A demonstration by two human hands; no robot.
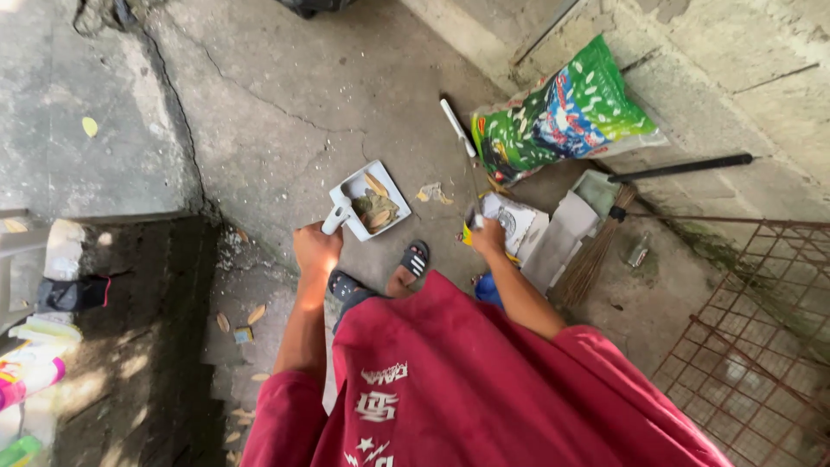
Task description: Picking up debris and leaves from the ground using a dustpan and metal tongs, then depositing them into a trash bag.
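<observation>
Nearest the lens: loose red shirt (484, 380) with white print, covering most of the body. Below it, black slide sandals (415, 258) on cracked grey concrete floor (285, 95).

Left hand (316, 246) clenched around the pale handle of a white plastic dustpan (367, 199); square, shallow tray held just above the floor, holding dry brown leaves and dusty debris. Right hand (489, 235) closed around a thin white stick (458, 130), slanting up toward the wall; lower end hidden behind the fist, so hard to tell what kind of tool.

Against the wall, glossy green plastic sack (562, 112), printed and bulging, contents not visible. Beside the right hand, flattened cardboard and paper (540, 233), partly overlapped. Further right, stiff twig broom (596, 255) with black handle, bristles fanned on the floor. Rusty wire mesh (752, 337) cut off at the frame's right edge. Scattered dry leaves (238, 316) near the dark step at left.
</observation>
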